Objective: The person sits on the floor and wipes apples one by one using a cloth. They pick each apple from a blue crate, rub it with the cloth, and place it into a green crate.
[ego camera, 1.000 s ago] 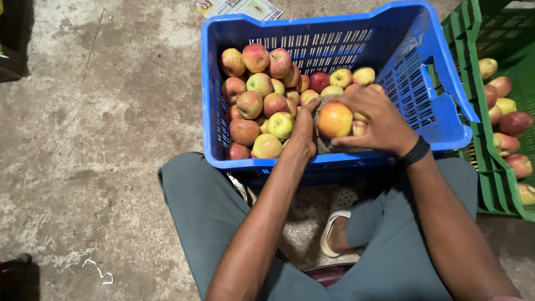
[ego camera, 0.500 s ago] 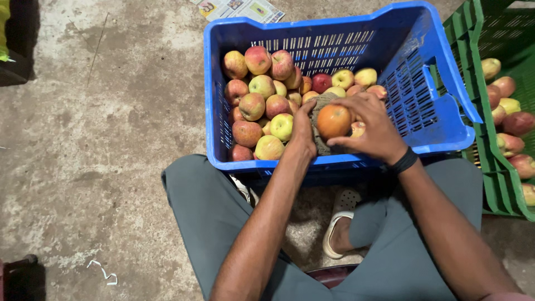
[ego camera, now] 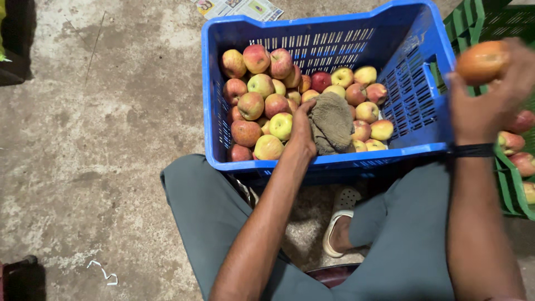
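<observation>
Right hand (ego camera: 490, 103) has swung from the blue crate (ego camera: 329, 159) toward the green crate (ego camera: 510, 192), grip pinching an apple (ego camera: 482, 60). Left hand (ego camera: 304, 131) clutches a cloth (ego camera: 332, 122) inside the blue crate.

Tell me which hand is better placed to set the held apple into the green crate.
Right, most likely. The right hand grips the apple and hangs above the green crate. The left hand is down in the blue crate, holding a grey cloth.
</observation>
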